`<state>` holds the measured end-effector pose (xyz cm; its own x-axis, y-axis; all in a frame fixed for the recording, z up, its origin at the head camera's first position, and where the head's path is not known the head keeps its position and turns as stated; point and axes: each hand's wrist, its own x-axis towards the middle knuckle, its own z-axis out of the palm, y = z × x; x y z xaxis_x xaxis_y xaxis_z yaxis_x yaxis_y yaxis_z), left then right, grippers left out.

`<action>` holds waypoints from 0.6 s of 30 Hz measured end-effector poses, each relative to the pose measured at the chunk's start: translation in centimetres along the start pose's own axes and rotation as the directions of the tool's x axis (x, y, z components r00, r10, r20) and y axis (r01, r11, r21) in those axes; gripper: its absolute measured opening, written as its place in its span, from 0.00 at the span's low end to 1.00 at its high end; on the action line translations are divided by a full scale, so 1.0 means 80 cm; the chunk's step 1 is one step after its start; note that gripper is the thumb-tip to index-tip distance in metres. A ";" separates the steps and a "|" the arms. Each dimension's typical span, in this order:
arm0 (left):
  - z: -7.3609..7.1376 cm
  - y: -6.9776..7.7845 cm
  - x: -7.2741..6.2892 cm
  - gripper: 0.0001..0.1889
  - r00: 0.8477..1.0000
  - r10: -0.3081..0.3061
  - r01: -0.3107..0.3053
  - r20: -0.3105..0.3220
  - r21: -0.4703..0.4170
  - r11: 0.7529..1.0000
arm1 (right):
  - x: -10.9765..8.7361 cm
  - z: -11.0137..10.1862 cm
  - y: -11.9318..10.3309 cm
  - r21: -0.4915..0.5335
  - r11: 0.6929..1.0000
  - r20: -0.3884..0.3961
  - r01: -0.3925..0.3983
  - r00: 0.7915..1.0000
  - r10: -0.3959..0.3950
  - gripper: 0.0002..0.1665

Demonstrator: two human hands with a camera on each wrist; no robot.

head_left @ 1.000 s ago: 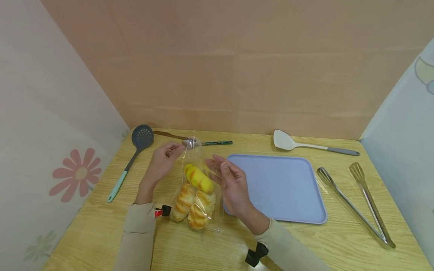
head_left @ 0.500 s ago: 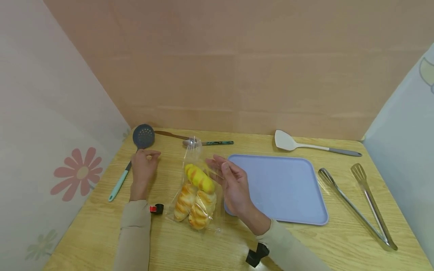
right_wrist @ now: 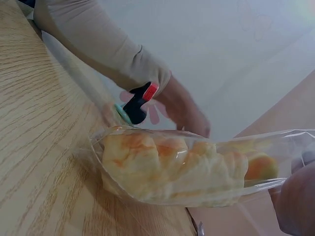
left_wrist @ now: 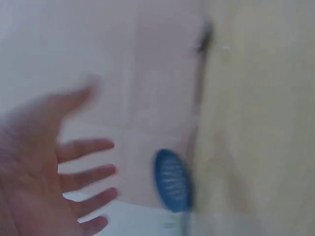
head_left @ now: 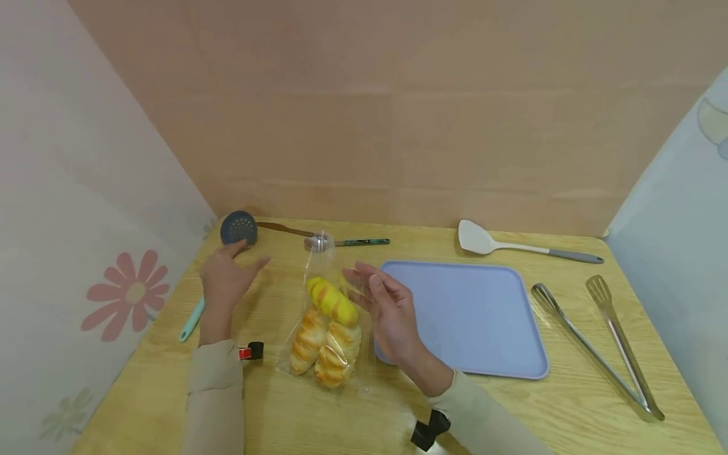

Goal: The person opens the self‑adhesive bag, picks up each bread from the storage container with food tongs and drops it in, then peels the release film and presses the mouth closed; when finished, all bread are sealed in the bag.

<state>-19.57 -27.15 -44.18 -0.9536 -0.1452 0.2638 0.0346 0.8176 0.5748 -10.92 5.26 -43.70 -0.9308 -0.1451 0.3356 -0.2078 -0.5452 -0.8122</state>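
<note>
A clear plastic bag (head_left: 307, 272) stands over the table, holding two golden bread rolls (head_left: 337, 354) and a yellow bread roll (head_left: 332, 302). My right hand (head_left: 389, 309) holds the bag by its right side, thumb in front and fingers partly seen through the film. A thin yellow strip shows by those fingertips. To the left, my left hand (head_left: 224, 275) is spread, with nothing in it. It overlaps the dark slotted skimmer (head_left: 239, 227) in the head view, covering part of its handle. In the left wrist view, the skimmer head (left_wrist: 172, 182) lies beyond the outstretched fingers.
Right of the bag lies a lavender tray (head_left: 466, 316). Farther back are a brown-handled knife (head_left: 284, 227), a spoon (head_left: 364, 241) with a patterned handle and a white spatula (head_left: 478, 238). Metal tongs (head_left: 625, 354) lie at the right. Walls border the table behind and on both sides.
My left hand has left the top of the bag and moved left towards the skimmer, its fingers spreading. My right hand has stayed in place at the bag.
</note>
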 end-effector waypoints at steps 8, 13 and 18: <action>-0.033 0.029 0.002 0.42 0.833 0.113 -0.244 -0.541 -0.176 0.954 | 0.002 -0.001 0.000 0.006 1.000 0.013 0.020 1.000 -0.020 0.18; -0.036 0.045 0.000 0.22 0.803 0.069 -0.247 -0.592 -0.224 0.943 | 0.002 0.000 -0.001 0.000 1.000 0.012 0.017 1.000 -0.017 0.18; -0.022 0.063 -0.005 0.13 0.925 0.164 -0.269 -0.344 -0.284 0.920 | 0.002 -0.001 -0.004 -0.009 1.000 0.006 0.005 1.000 -0.005 0.18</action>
<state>-18.50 -23.97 -40.04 -0.7731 -0.1918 0.6046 0.3730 0.6336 0.6779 -11.00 5.45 -43.43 -0.9278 -0.1474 0.3428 -0.2153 -0.5388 -0.8145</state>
